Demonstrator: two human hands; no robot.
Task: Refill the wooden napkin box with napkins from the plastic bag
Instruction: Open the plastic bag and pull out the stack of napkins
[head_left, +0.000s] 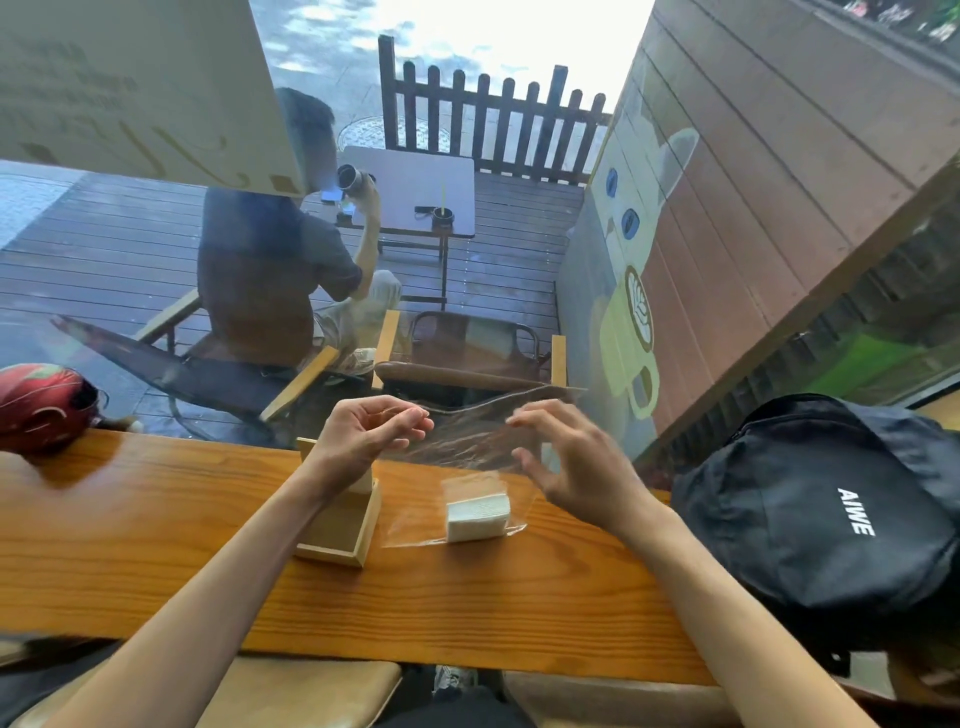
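Note:
The wooden napkin box (340, 527) stands open on the wooden counter (156, 530), and my left forearm hides part of it. Right of it lies a white napkin stack (477, 517) inside the bottom of the clear plastic bag (462, 441). The bag's upper part is lifted off the counter, stretching up between my hands. My left hand (369, 431) hovers above the box with fingers curled, pinching the bag's left edge. My right hand (571, 457) is beside the bag's right edge, fingers spread and slightly blurred, with no clear grip on it.
A black backpack (831, 509) takes up the counter's right end. A red helmet (41, 405) sits at the far left. A window pane runs directly behind the counter, with a seated person (270, 270) and chairs outside. Cushioned seats (311, 691) are below the counter's near edge.

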